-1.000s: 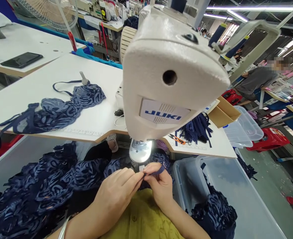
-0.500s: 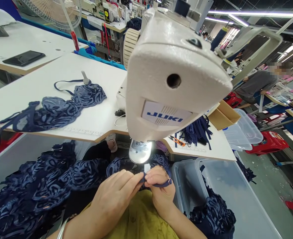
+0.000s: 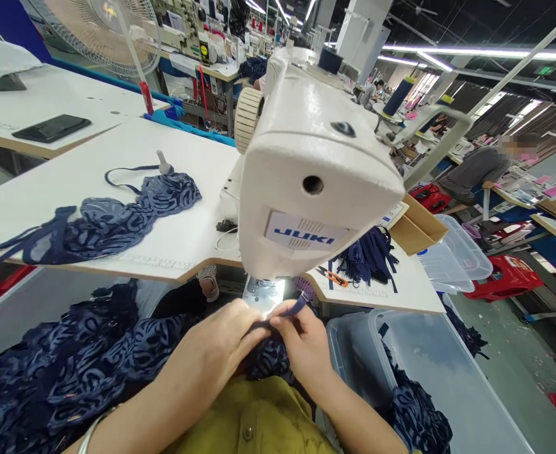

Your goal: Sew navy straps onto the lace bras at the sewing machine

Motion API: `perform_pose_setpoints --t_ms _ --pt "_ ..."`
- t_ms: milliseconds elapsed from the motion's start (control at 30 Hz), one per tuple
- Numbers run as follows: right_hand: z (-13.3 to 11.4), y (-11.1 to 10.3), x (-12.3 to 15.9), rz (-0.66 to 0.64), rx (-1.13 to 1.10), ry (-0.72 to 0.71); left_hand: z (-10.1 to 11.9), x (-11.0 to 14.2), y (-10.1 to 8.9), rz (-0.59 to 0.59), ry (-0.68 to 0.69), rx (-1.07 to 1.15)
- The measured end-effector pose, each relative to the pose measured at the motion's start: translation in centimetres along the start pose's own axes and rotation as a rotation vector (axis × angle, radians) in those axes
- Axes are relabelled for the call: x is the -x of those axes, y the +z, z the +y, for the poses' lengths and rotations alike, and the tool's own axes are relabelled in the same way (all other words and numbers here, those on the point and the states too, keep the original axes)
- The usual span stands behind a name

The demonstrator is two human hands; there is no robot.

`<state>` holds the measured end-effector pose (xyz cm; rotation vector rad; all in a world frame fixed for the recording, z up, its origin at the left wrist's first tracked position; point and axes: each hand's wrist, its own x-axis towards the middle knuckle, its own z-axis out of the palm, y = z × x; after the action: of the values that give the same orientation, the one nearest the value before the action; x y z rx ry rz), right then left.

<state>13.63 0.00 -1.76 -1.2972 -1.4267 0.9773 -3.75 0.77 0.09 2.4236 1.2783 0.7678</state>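
While both hands meet low in the middle of the frame, at the lit metal plate [image 3: 261, 294] under the sewing machine head [image 3: 313, 157], the right hand [image 3: 309, 350] pinches a navy strap [image 3: 297, 308] between thumb and forefinger, the strap arching up over the fingers, probably so that a short length can be steered closely. The left hand [image 3: 214, 347] comes in from the lower left with its fingers pressed together and bent over dark fabric near the plate's front edge; its fingertips are partly hidden, so whether they pinch or merely press cannot be told. Patterned navy fabric [image 3: 272, 358] hangs just below the hands, apparently left loose so its weight falls toward the lap. At centre left, a bra [image 3: 136, 214] lies stretched out on the white tabletop [image 3: 202, 148], its straps running past the left edge of the frame. Right of the machine head, a bundle of navy strips [image 3: 365, 255] sits beside orange-handled snips [image 3: 337, 277], seemingly kept there for an easy reach. Heaped bras [image 3: 93, 353] fill the lower left, close under the table edge, while more patterned pieces [image 3: 420, 410] lie in the clear bin [image 3: 476, 378] at lower right, loosely piled, as if soft enough not to need stacking.
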Motion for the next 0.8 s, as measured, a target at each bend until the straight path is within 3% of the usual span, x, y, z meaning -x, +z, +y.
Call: perform_pose_setpoints --t_ms 167,300,567,800 --pt "0.7 0.8 -2.0 0.051 0.083 -0.086 -2.3 -0.8 0.1 0.210 0.275 -0.285" --pt "0.7 0.9 -2.6 0.094 0.092 -0.046 -2.8 0.2 1.3 0.228 0.414 -0.275" --pt "1.2 0.7 -3.5 -0.058 -0.193 0.018 -2.0 1.3 2.9 0.265 0.339 -0.263" --pt "1.6 0.1 -5.2 0.029 -0.050 -0.014 -1.7 0.9 2.7 0.251 0.314 -0.366"
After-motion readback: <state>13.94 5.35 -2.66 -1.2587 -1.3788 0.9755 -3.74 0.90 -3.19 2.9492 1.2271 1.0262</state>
